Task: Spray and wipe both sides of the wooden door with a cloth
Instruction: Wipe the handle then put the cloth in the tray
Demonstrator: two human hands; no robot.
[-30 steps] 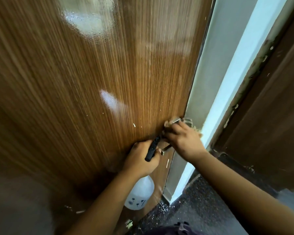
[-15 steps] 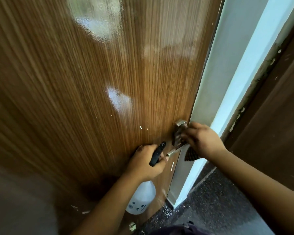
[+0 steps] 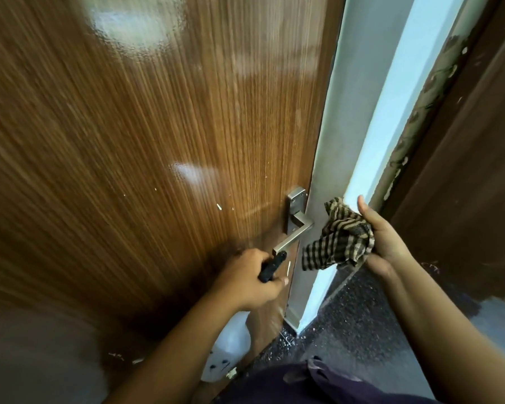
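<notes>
The wooden door (image 3: 134, 147) is filling the left and middle part of the view, and its glossy brown face is showing bright reflections and some small pale specks near the handle. The metal lever handle (image 3: 296, 228) is sitting on its plate close to the door's right edge, and the lever is pointing down and to the left. The left hand (image 3: 245, 282) is gripping the black trigger head (image 3: 271, 266) of the spray bottle (image 3: 231, 354), with the fingers curled round it; the tip of this black part is lying just beside the free end of the lever, but I cannot tell if they are touching. The white body of the bottle is hanging below the left wrist, partly hidden behind the forearm, near the lower part of the door. The right hand (image 3: 387, 243) is holding the checked cloth (image 3: 340, 239), brown and dark in colour, bunched up in the palm; the thumb is standing up and the fingers are hidden behind the fabric. The cloth is hanging just to the right of the handle, apart from the door's surface, in front of the pale door frame (image 3: 370, 118). Below, the dark speckled floor (image 3: 353, 325) is showing between the two forearms, and a piece of dark clothing (image 3: 318, 383) is lying at the bottom edge.
</notes>
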